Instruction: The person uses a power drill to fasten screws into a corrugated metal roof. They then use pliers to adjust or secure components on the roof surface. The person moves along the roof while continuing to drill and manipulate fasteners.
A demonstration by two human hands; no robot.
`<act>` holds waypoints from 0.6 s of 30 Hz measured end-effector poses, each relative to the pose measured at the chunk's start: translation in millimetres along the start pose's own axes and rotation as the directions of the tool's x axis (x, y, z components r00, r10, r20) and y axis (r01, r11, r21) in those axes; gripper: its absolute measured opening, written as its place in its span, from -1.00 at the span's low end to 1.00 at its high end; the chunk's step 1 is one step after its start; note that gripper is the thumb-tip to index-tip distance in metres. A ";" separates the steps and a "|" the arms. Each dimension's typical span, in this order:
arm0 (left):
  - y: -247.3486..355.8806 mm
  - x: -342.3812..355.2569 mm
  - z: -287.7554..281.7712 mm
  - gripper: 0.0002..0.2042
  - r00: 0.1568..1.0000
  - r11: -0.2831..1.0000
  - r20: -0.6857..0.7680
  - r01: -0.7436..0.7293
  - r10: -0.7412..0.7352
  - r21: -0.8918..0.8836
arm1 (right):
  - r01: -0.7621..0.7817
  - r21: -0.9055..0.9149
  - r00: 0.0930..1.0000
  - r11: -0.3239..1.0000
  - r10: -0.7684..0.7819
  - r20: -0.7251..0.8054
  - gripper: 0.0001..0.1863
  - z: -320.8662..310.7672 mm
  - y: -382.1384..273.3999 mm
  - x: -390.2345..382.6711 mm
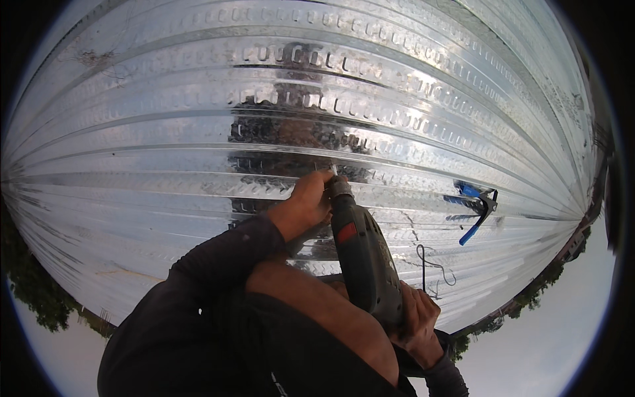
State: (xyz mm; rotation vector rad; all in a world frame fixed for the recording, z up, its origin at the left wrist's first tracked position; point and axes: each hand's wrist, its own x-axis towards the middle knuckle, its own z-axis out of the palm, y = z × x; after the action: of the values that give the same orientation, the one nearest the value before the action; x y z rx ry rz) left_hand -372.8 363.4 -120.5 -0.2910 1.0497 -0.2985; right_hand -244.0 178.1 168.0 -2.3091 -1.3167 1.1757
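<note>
A black power drill [362,255] with a red patch on its side points away from me, its metal chuck [340,188] low over the ribbed metal sheeting [397,132]. My right hand [418,319] is wrapped round the drill's rear end. Beside the chuck is my left hand [308,198], its fingers closed close to the drill's tip. A small pale piece shows at the tip, and the fingers hide most of what they hold. My bare knee [317,298] is bent under the left forearm, next to the drill.
To the right, a blue and black hand tool [479,208] lies on the sheeting. A thin dark cord [424,264] curls between it and the drill. Raised ribs run across the shiny surface. Trees [40,294] and sky show beyond its edges.
</note>
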 end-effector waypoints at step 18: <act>-10.0 -98.3 107.2 -0.68 0.959 0.909 -0.183 0.266 -0.217 0.321 | -0.185 -0.125 0.931 0.975 0.215 0.296 -0.41 -40.5 -21.5 49.9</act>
State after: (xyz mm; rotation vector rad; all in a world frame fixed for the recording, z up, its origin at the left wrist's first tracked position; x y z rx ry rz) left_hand -325.4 401.0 12.1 -0.0840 1.0825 -0.7284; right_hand -213.6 237.6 179.7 -2.4495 -1.2797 1.6302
